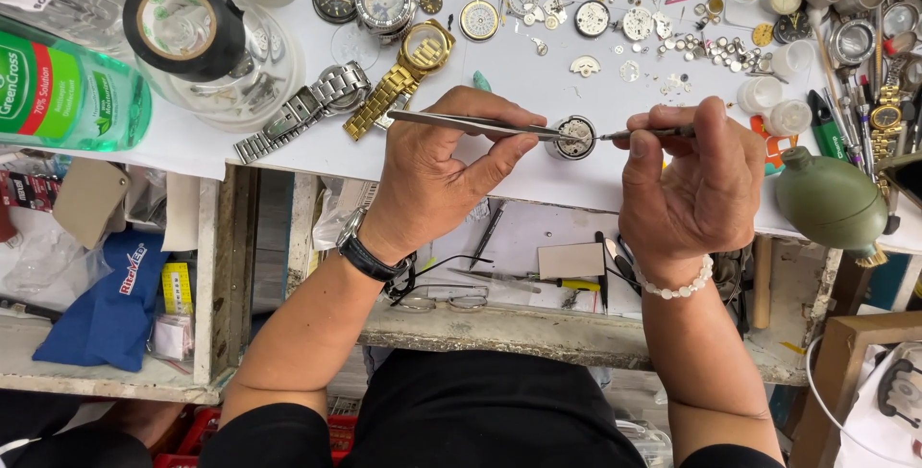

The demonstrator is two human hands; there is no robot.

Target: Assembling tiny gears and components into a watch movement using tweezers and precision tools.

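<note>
Your fingers hide the watch movement's (575,135) near edge on the white bench (317,151), where it sits between your left hand (437,166), pinching tweezers (471,123), and your right hand (693,180), gripping a thin screwdriver (645,132).

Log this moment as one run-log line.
left hand: holds tweezers | right hand: holds thin tool | both tips on watch movement | surface: white bench | nearby: green blower
</note>
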